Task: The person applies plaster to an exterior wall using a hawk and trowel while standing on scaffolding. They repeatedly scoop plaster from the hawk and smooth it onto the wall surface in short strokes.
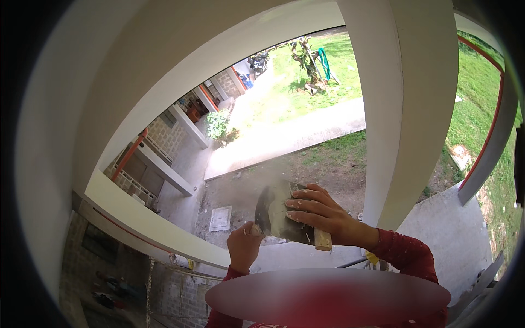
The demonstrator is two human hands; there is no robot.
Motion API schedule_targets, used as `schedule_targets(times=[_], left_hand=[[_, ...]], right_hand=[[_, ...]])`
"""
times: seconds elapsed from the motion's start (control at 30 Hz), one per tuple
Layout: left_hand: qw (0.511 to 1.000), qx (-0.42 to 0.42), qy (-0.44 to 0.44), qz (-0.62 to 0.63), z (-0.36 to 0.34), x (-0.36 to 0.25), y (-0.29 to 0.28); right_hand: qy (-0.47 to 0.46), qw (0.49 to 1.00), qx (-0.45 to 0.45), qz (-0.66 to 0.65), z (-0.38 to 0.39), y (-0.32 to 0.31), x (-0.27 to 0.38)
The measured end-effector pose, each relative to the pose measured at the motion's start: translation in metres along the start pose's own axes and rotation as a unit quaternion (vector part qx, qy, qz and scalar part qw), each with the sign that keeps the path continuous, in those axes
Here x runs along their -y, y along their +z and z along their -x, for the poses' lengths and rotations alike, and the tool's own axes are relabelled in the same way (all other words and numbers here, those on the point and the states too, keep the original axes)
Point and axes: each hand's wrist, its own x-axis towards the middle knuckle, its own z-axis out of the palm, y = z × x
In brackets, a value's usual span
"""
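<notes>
My right hand [320, 213] lies with fingers spread on a flat metal trowel [295, 229] smeared with grey paste; its wooden handle [323, 239] sticks out below my wrist. My left hand [243, 247] is closed in a fist around the lower end of a dark, paste-covered blade [266, 210], which meets the trowel edge to edge. Both tools are held in the air in front of a white column [404, 109], high above the ground. Both sleeves are red.
A white arch and wall [109, 109] curve around on the left, with a white ledge [142, 218] below. Far beneath lie a concrete yard [235, 191], a pale path, grass [328, 60], a potted shrub and a parked motorbike. Red railing runs at the right.
</notes>
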Motion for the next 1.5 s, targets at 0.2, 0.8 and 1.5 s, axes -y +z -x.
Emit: schedule_targets(times=[0.2, 0.8, 1.5], left_hand=[[0.988, -0.071, 0.138, -0.027, -0.004, -0.028, -0.019], [0.963, -0.122, 0.125, -0.207, -0.022, -0.048, -0.107], [0.997, -0.011, -0.069, -0.026, 0.061, 0.042, -0.013]], right_hand=[[0.06, 0.988, 0.059, 0.133, 0.039, 0.014, -0.043], [0.001, 0.973, 0.09, 0.211, -0.072, -0.011, 0.001], [0.149, 0.693, -0.367, -0.602, -0.251, -0.096, -0.183]])
